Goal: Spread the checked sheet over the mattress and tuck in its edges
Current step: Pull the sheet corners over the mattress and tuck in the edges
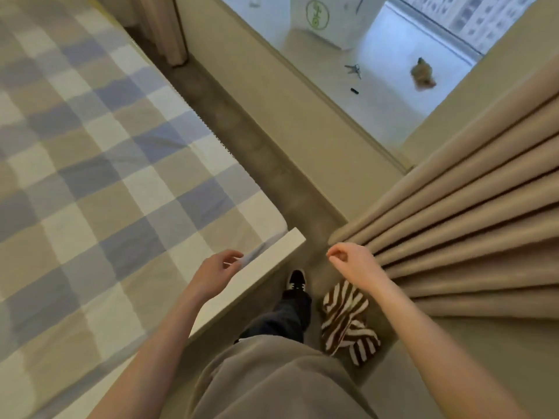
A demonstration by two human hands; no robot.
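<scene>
Bedroom, grey carpet floor (257, 152), narrow aisle between bed and a window ledge (302, 116). Places are given relative to the white footboard (272, 261).

- Checked sheet (106, 164): one, in beige, blue and white squares, lying flat over the mattress (215, 140) left of the footboard. A few shallow creases. Its near corner drops into the gap against the footboard.
- Left hand (216, 272): just left of the footboard, over the sheet's corner. Fingers are curled, thumb and fingertips pinching the sheet's edge; some blur there.
- Right hand (352, 261): right of the footboard, in the air, apart from it. Fingers are curled in, thumb tip meeting forefinger, nothing held.
- Two hands, both forearms bare.
- One black shoe (297, 279) with white stripes on the floor just right of the footboard.
- One brown-and-white striped cloth (344, 322), crumpled, right of the shoe.
- Two beige curtains: a pleated one (469, 213) far right of the footboard, another (169, 25) beyond the bed.
- On the ledge beyond the footboard: one bunch of keys (354, 69), one small black item (354, 91), one blurred brown object (422, 75), one white box (329, 22) with a green mark.
</scene>
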